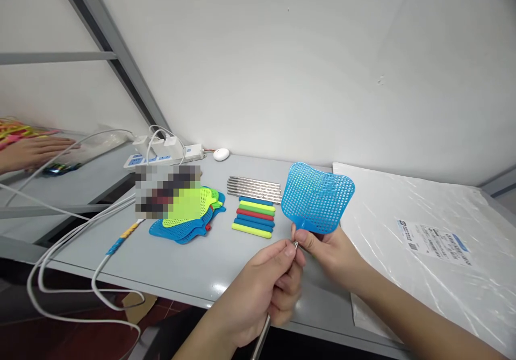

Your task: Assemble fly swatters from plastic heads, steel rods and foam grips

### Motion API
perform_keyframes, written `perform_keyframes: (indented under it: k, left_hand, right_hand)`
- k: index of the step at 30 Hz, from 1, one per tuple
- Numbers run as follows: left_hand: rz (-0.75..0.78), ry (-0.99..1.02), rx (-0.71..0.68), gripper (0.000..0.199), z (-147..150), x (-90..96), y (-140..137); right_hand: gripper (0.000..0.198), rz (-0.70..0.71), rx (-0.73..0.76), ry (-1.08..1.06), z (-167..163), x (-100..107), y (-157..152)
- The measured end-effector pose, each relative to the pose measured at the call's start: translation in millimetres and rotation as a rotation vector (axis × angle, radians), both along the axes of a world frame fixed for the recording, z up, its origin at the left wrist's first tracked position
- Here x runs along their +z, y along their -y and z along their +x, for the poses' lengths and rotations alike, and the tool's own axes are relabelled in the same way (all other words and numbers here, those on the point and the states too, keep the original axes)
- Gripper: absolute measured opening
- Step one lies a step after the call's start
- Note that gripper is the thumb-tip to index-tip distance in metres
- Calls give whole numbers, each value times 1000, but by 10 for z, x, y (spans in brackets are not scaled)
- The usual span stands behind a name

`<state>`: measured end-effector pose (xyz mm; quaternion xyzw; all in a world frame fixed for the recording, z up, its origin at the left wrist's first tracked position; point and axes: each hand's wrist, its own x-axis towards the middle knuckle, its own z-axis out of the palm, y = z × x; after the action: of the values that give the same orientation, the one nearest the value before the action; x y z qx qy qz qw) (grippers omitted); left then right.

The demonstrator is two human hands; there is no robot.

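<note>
Pinched in my right hand [328, 250] is the neck of a blue fly swatter head [318, 196], its mesh raised above the table. My left hand [268, 279] is closed around a thin metal rod [262, 338], whose tip meets the swatter's neck between my fingers. How deep the tip sits in the neck is hidden. Just beyond my hands lie several metal rods [253, 187] side by side, and nearer to me a row of coloured handle sleeves [253, 217] in blue, yellow, green and red. Farther left is a pile of blue and yellow-green swatter heads [189, 220].
A power strip [161, 158] with white plugs stands at the back left, beside a white oval case [221, 154]. White cables [44, 274] hang over the front edge. A white plastic package [427, 242] covers the right side. Another person's hand [36, 153] rests at far left.
</note>
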<state>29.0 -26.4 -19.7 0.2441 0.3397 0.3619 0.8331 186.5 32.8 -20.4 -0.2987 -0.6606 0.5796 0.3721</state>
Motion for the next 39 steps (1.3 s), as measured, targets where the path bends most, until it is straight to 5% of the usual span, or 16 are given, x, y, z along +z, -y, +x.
perform_keyframes:
  k: [6,11,14,20,23,29,34,39]
  left_hand:
    - [-201,418,-165,27,-37,-149,-27]
    - [-217,384,-170,30,9,-141,13]
    - [-57,145,-134,30,17,1,12]
    - [440,-652,118,28,101,153,21]
    - [525,-762,136,31,131,164,23]
    - [158,-232,-105,37,12,132,-90]
    - [-77,277,-337,37,-138,-105,-155]
    - [-91,142,-273,36,-131,-145,-98]
  right_hand:
    - [31,-52,-98,-11,14,12,35]
    - [31,9,-114,-33,67,69,28]
    - [32,-42,-130,-42,61,35,8]
    - [33,-111,-233,-20,11,-46,-35]
    - [31,-131,-132,-44,4,-33,-19]
    - [35,-169,-138,-121,14,3,9]
    - [31,-179,-210,-180,99,-31,-121]
    - [27,-202,-194,-216,142,-71,-226]
